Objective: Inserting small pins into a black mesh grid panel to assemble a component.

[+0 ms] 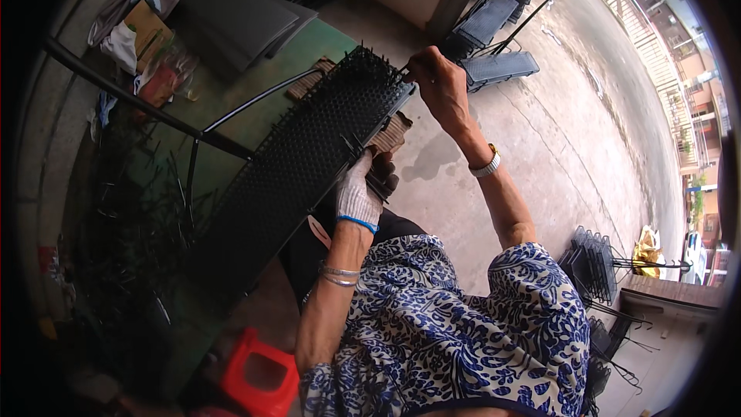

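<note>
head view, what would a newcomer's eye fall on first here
Probably the bright red stool at the lower left and the blue-patterned top at the bottom centre. Next, the long black mesh panel slants through the middle, the gloved left hand at its near edge and the bare right hand by its upper end.

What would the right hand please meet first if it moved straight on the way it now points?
Most likely the black mesh panel, at its spiky upper end: the right hand points toward that edge, though depth and contact are unclear.
</note>
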`<action>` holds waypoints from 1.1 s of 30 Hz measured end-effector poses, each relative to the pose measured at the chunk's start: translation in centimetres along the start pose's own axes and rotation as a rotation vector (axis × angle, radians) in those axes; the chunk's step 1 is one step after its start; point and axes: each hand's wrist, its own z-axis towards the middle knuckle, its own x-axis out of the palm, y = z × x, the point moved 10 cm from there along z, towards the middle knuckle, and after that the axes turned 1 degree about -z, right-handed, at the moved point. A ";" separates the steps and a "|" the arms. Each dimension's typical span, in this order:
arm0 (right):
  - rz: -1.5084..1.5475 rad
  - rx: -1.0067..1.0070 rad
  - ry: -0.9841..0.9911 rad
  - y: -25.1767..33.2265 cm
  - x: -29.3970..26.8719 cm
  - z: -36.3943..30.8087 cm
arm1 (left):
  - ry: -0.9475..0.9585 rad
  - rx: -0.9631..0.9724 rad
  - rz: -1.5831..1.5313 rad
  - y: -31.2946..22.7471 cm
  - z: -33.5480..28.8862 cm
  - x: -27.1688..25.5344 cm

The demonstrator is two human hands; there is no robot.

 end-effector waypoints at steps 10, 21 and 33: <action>0.016 0.040 0.033 -0.8 0.1 0.1 | 0.000 -0.011 0.047 0.4 0.7 -0.9; 0.018 -0.076 0.161 -1.4 1.9 -0.1 | 0.022 0.030 0.053 0.2 0.4 -0.5; -0.523 0.028 0.009 -0.8 1.9 -1.6 | 0.050 0.013 0.136 -0.1 -0.4 1.2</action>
